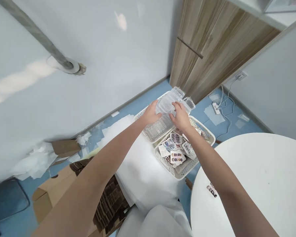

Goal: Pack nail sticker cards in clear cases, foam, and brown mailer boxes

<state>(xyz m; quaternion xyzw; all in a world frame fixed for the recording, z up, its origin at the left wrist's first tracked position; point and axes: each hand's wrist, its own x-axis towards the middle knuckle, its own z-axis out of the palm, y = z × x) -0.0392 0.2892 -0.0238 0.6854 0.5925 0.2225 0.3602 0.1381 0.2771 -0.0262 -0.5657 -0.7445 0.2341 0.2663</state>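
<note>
Cases of clear plastic lie across the top of the rear white basket, far ends poking past its rim beside the wood-grain cabinet; more clear stock sits lower in the same basket, near side. Your left-hand grip is at the near-left edge, thumb stretched out from the fingers; your right-hand grip is over the right side, fingers bent, thumb apart from them. Whether either pinches plastic or merely rests, cannot tell: fingertips partly hidden. Handling, as judged: slick, light, apt to slide on one another. Square the edges between both palms first, then press evenly from the sides; squeezing one corner may pop a lid or fan the stack. Mind the overhanging end, which could tip floorward. Your right forearm crosses the front white basket, full of carded sets, probably press-on nails; hold your elbow high so you drag none out. One loose set lies on the white table, clear of your reach.
</note>
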